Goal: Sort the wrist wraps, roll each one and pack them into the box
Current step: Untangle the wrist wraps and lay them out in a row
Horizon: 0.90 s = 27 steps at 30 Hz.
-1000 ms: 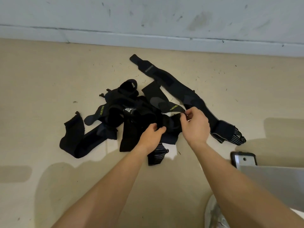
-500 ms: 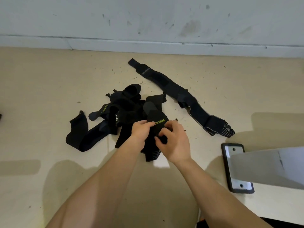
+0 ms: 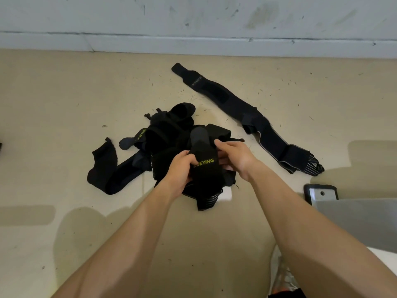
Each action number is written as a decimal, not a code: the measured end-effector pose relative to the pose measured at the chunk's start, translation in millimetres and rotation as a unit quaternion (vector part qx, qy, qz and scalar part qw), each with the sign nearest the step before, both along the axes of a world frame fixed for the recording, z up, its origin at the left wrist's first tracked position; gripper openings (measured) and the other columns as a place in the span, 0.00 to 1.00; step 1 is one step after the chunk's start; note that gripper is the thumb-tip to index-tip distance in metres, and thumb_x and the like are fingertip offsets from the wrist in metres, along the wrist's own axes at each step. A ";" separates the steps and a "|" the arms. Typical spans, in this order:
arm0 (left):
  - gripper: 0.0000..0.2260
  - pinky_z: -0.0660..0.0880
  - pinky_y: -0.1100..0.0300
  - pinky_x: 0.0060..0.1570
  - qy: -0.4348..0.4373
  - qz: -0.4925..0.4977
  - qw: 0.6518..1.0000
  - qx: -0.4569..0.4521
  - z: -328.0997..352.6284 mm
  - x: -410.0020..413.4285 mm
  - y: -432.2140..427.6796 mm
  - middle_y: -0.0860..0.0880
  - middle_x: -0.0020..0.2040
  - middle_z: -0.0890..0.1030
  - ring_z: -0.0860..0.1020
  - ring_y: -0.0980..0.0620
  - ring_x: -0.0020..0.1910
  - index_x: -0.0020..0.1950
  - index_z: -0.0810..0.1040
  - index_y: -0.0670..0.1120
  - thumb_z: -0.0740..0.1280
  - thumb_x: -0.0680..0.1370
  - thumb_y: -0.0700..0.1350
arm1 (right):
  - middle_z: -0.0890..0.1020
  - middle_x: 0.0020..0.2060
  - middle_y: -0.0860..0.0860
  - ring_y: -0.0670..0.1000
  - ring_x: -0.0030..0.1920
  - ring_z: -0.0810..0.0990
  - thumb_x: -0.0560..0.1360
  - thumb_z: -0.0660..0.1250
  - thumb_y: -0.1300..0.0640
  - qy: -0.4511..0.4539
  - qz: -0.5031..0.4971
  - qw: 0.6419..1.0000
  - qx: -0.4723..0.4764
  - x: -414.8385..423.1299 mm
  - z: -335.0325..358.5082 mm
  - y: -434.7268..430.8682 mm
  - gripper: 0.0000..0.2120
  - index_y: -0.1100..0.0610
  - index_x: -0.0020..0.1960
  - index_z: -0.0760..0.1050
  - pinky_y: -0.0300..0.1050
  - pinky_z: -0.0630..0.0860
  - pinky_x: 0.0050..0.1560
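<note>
The left hand [image 3: 182, 168] and right hand [image 3: 234, 155], close together, both clamp one lettered wrist wrap [image 3: 206, 171] just above the tangled pile [image 3: 165, 134] mid-floor [image 3: 64, 104], seemingly to free it for rolling.

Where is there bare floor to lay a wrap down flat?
Bare floor lies left of the pile, and between the wall and the straight wrap. Crowded: the middle, where left hand and right hand hold a lettered wrap over it.
</note>
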State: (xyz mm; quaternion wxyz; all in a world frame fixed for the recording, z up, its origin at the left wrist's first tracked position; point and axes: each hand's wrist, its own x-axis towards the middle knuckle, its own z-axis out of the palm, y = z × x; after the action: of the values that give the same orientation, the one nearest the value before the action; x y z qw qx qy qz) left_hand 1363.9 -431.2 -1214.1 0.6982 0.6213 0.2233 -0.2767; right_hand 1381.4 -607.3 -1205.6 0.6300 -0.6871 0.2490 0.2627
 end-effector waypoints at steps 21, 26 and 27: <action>0.10 0.80 0.45 0.61 -0.129 0.060 0.988 -0.063 84.8 21.6 24.2 0.44 0.56 0.87 0.85 0.44 0.58 0.57 0.85 0.49 0.64 0.85 0.48 | 0.86 0.47 0.57 0.56 0.45 0.84 0.83 0.62 0.52 0.035 -0.130 0.969 -0.205 10.2 -32.7 -4.7 0.12 0.60 0.55 0.78 0.54 0.83 0.52; 0.16 0.78 0.41 0.63 -0.099 0.119 0.982 -0.112 117.4 34.6 27.8 0.42 0.62 0.84 0.83 0.40 0.63 0.66 0.82 0.49 0.63 0.85 0.55 | 0.84 0.51 0.47 0.47 0.55 0.81 0.84 0.55 0.41 -0.138 -0.057 0.986 -0.073 -4.3 36.0 47.0 0.18 0.47 0.58 0.82 0.49 0.73 0.65; 0.17 0.78 0.39 0.64 -0.091 0.132 0.979 -0.125 126.2 36.5 27.9 0.40 0.63 0.83 0.82 0.39 0.63 0.67 0.82 0.49 0.63 0.84 0.56 | 0.85 0.50 0.47 0.46 0.55 0.82 0.84 0.52 0.40 -0.127 -0.034 0.991 0.015 -9.0 55.7 57.9 0.21 0.44 0.55 0.83 0.47 0.71 0.65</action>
State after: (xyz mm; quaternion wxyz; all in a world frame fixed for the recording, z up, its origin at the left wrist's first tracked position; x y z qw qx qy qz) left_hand 1400.4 -403.3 -1087.9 0.8184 0.5163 0.2029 -0.1501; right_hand 1372.4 -549.4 -1149.9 0.6754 -0.6963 0.1865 0.1555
